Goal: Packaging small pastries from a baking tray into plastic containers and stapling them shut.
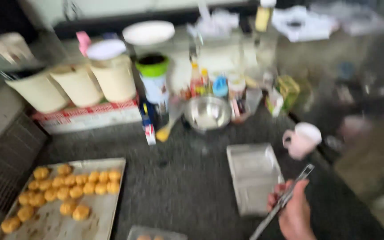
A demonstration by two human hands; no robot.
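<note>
My right hand [295, 212] is at the lower right, closed around a pair of metal tongs [285, 200] that point up and to the right. It hovers by the right edge of a clear rectangular plastic container [253, 175] lying on the dark speckled counter [178, 186]. My left hand is out of view. At the lower left a baking tray [107, 209] holds several golden round pastries [70, 184]. The picture is motion-blurred.
A metal bowl [207, 112] and a pinkish mug [302, 138] stand further back. Three cream tubs [78, 84] sit on a box at the left, beside a green-rimmed jar [153, 73], small bottles [201, 82] and a white plate [148, 32]. The counter edge runs down the right.
</note>
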